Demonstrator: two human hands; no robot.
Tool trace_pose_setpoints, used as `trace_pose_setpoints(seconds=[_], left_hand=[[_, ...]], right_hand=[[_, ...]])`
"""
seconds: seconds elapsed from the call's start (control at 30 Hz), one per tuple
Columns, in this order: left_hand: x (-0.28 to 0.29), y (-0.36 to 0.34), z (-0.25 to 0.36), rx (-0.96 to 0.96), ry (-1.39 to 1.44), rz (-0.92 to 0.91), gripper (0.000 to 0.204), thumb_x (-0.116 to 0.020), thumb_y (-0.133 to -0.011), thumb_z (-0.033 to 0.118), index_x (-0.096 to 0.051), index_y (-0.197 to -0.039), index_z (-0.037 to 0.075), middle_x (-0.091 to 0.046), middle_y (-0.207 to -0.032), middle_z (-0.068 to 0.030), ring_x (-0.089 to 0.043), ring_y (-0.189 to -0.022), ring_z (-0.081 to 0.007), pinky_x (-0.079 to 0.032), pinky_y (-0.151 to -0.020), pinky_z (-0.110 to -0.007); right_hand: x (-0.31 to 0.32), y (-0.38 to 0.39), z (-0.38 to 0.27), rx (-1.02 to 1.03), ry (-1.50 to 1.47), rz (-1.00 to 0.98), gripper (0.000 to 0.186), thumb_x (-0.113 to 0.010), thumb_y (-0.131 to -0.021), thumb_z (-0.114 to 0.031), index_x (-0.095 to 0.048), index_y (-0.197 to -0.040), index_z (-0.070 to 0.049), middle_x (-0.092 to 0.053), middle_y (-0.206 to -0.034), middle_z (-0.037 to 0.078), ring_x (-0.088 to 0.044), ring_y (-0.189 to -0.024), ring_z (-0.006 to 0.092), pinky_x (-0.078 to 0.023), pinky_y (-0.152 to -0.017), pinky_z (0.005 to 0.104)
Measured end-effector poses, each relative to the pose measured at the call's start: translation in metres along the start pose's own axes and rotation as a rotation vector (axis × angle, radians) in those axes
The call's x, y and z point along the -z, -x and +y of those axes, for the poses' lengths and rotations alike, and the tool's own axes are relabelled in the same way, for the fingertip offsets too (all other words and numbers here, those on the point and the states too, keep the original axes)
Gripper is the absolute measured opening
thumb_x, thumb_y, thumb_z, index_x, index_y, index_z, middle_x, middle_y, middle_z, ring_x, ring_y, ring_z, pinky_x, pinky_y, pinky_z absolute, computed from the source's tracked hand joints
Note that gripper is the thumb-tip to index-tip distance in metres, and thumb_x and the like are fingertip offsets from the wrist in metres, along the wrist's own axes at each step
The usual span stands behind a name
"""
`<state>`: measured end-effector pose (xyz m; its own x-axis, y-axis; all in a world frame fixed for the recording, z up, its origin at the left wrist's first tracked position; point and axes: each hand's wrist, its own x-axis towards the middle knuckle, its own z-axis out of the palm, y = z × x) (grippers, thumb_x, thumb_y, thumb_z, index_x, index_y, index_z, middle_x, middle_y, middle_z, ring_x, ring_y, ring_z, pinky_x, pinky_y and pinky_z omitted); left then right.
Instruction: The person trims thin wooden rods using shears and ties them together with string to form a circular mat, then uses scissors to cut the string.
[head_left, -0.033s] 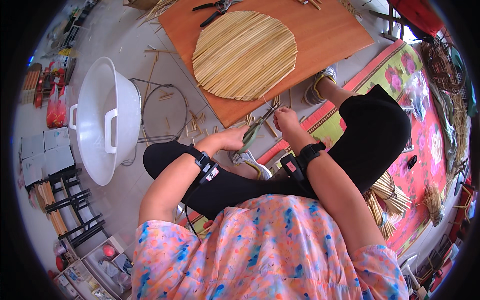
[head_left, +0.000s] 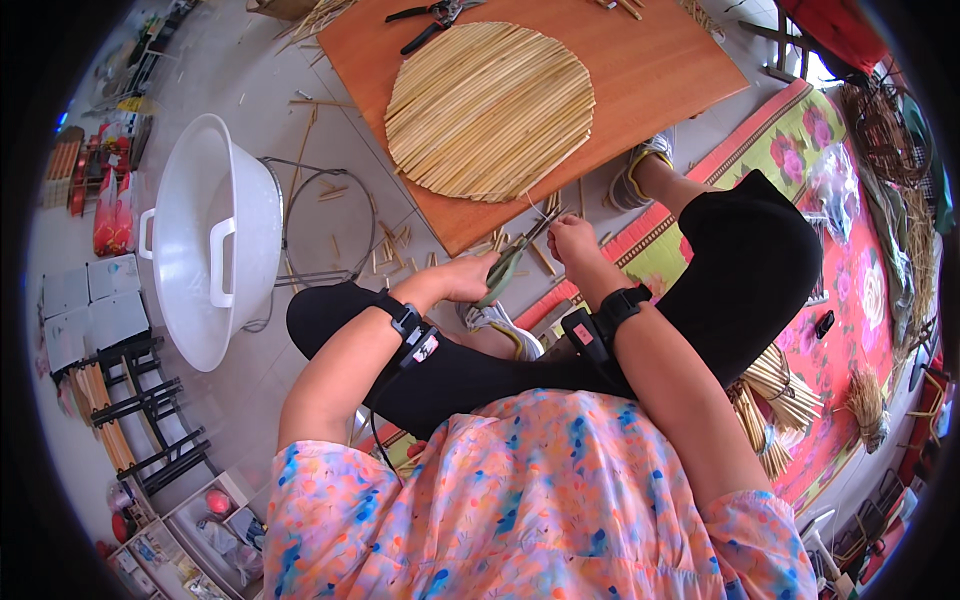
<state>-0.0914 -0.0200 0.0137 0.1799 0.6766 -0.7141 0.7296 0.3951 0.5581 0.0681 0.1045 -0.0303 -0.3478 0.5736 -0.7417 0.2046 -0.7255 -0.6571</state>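
A round straw mat (head_left: 488, 108) lay on the wooden board (head_left: 660, 70) on the floor. The left hand (head_left: 470, 278) had its fingers wrapped round green-handled scissors (head_left: 512, 262). The right hand (head_left: 575, 243) pinched a thin straw (head_left: 540, 210).

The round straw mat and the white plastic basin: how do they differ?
The round straw mat is flat, tan and lies on the wooden board; the white plastic basin is deep, with handles, and stands on the grey floor. Neither is touched by a hand.

Nothing has shifted: the left hand (head_left: 470, 277) and the shears (head_left: 512, 262) are unmoved.
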Motion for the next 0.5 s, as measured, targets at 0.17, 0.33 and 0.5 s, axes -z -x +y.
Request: trace_pose_setpoints(seconds=[0.17,0.33,0.5], left_hand=[[0.003,-0.004,0.005,-0.027,0.004,-0.003,0.061,-0.073,-0.066,0.025,-0.044,-0.113,-0.001,-0.060,-0.103,-0.0263,-0.057,-0.099,-0.0395,-0.046,-0.081,-0.043],[-0.004,-0.012,-0.009,-0.076,0.014,0.040,0.062,-0.072,-0.063,0.022,-0.042,-0.113,0.000,-0.060,-0.098,-0.0231,-0.059,-0.094,-0.0379,-0.047,-0.080,-0.042],[-0.008,-0.017,-0.016,-0.123,-0.024,0.126,0.062,-0.073,-0.062,0.021,-0.042,-0.112,0.001,-0.059,-0.101,-0.0255,-0.056,-0.098,-0.0415,-0.045,-0.083,-0.045]], right_hand=[[0.004,-0.010,0.008,0.117,0.198,0.025,0.009,-0.049,-0.086,-0.007,-0.053,-0.079,-0.002,-0.050,-0.065,0.003,-0.046,-0.052,0.0122,-0.038,-0.045,0.0254],[0.006,-0.018,0.016,0.186,0.323,0.056,0.012,-0.049,-0.086,-0.009,-0.055,-0.080,-0.002,-0.052,-0.063,0.003,-0.048,-0.053,0.0126,-0.039,-0.048,0.0268],[0.009,-0.035,0.026,0.340,0.573,0.185,0.018,-0.051,-0.086,-0.016,-0.060,-0.083,-0.001,-0.059,-0.072,0.010,-0.056,-0.066,0.0211,-0.045,-0.061,0.0333]])
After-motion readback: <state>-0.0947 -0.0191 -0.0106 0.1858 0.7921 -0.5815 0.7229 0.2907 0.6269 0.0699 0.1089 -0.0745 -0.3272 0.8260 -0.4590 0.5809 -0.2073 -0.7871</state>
